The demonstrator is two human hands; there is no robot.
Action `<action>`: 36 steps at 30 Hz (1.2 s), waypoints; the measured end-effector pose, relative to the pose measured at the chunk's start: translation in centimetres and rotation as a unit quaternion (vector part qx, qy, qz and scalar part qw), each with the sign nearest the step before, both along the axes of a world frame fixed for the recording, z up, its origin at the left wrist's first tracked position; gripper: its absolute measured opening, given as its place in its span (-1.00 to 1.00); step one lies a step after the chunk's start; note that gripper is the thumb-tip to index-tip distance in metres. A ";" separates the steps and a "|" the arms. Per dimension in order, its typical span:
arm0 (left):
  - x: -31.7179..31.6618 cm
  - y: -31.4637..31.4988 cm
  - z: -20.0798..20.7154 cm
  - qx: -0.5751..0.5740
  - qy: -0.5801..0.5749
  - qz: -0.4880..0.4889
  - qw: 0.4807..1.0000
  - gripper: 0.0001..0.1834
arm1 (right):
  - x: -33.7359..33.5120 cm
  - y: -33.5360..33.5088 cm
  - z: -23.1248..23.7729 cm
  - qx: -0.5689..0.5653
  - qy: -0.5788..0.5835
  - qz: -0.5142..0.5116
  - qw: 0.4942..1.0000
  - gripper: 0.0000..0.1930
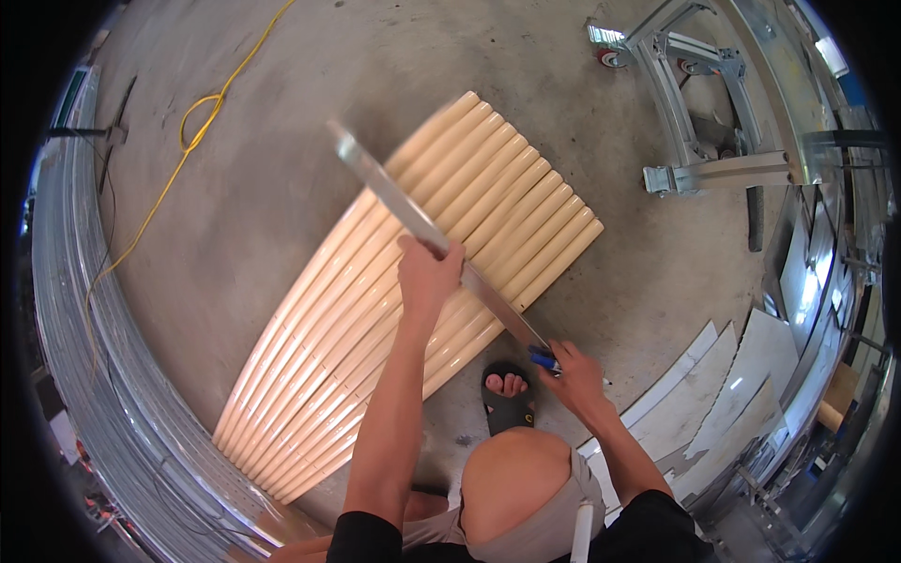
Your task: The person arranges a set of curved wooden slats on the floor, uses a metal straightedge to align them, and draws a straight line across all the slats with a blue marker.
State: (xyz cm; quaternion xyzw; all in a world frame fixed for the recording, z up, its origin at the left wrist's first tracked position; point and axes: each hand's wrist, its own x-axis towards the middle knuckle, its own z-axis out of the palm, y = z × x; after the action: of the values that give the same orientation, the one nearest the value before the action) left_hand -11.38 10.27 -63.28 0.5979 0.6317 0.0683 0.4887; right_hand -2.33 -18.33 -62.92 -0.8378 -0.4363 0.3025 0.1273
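Cream-coloured glossy tubes lie side by side on the floor in a slanting row, with small dark marks across several of them. A long flat metal bar crosses above them, its far end blurred. My left hand is closed around the middle of this bar. At the bar's near end, my right hand is closed on a blue marker pen, with its fingers next to the bar. Whether those fingers also grip the bar, I cannot tell.
My sandalled foot is beside the tubes' near edge. Long metal profiles are stacked along the left. A yellow cable crosses the concrete floor. A wheeled metal frame stands at the far right, with pale sheets nearer me.
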 end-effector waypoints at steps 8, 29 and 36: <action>-2.0 0.7 -0.8 -0.069 -0.141 0.036 0.987 -0.29 | 1.3 0.0 0.1 0.004 0.035 -0.041 0.999 -0.47; -2.3 0.9 -1.1 -0.102 -0.182 0.075 0.975 -0.17 | 1.5 0.1 0.4 -0.027 0.050 -0.039 0.998 -0.40; -2.5 0.8 -1.3 -0.102 -0.188 0.078 0.974 -0.16 | 1.4 0.1 0.5 -0.043 0.068 -0.030 0.996 -0.37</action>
State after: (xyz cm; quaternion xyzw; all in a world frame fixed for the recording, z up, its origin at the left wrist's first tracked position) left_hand -13.89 11.03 -64.56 0.4702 0.5768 0.1531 0.6503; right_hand -0.89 -18.20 -62.42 -0.8326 -0.3882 0.3733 0.1295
